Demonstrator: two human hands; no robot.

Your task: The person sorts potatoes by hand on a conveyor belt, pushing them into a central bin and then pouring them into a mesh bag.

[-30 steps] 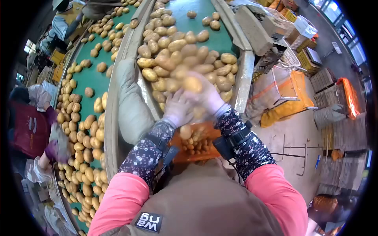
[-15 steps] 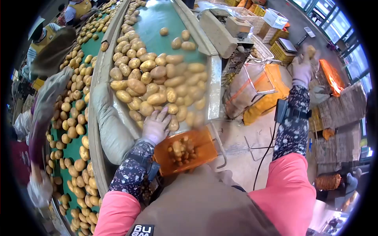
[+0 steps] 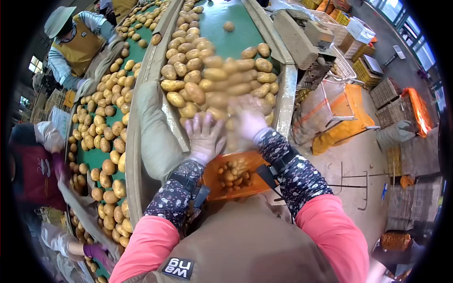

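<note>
As the left hand (image 3: 204, 137) lies spread flat on the near potatoes (image 3: 193, 92), the right hand (image 3: 247, 118) too blurred to tell its grip, low sweeps should steer them into the bag (image 3: 236, 175).

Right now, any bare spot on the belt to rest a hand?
Bare belt shows farther up, between the potato heap and the right rail, around one lone potato. By the left hand and right hand it is packed.

Pink slvs (image 3: 141, 240), floral cuffs (image 3: 172, 200), blk straps (image 3: 279, 165).
</note>
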